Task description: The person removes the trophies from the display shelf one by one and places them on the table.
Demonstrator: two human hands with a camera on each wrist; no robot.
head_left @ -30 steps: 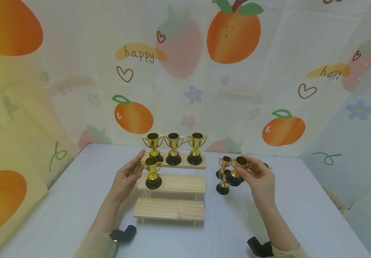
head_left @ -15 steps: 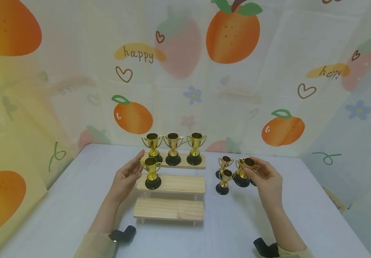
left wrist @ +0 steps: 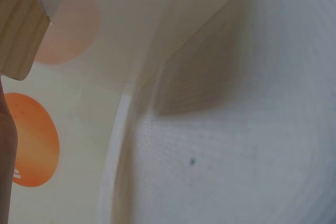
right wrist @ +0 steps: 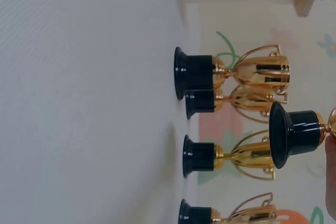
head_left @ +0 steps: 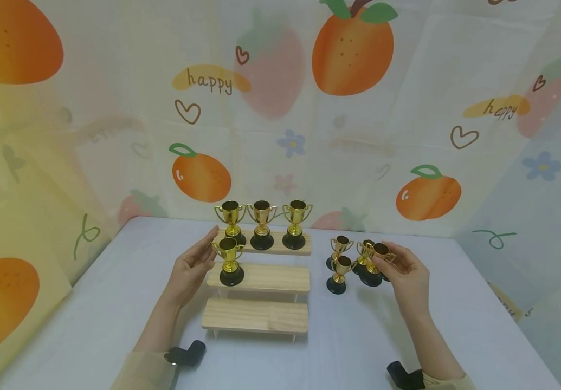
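Note:
My right hand [head_left: 407,279] pinches a small gold trophy cup [head_left: 371,277] on a black base. In the right wrist view that trophy's base [right wrist: 303,132] is tilted and raised off the table. Other trophies stand close by, including a front one [head_left: 336,284], one behind it [head_left: 341,246] and one beside the held trophy [head_left: 364,252]. My left hand [head_left: 192,268] is at the left end of a three-tier wooden stand, fingers fairly straight near the top shelf [head_left: 277,249]; contact is unclear. Three trophies line that shelf. A trophy [head_left: 231,265] stands at the middle shelf's left end.
The lower shelf [head_left: 256,316] is nearest me, on clear legs. A white cloth covers the table [head_left: 348,346]. Behind it hangs a fruit-printed backdrop [head_left: 280,162]. Another trophy [right wrist: 252,214] stands at the right wrist view's lower edge.
My right hand has moved right and slightly down with the pinched trophy, away from the front trophy, uncovering another standing trophy. My left hand has stayed in place.

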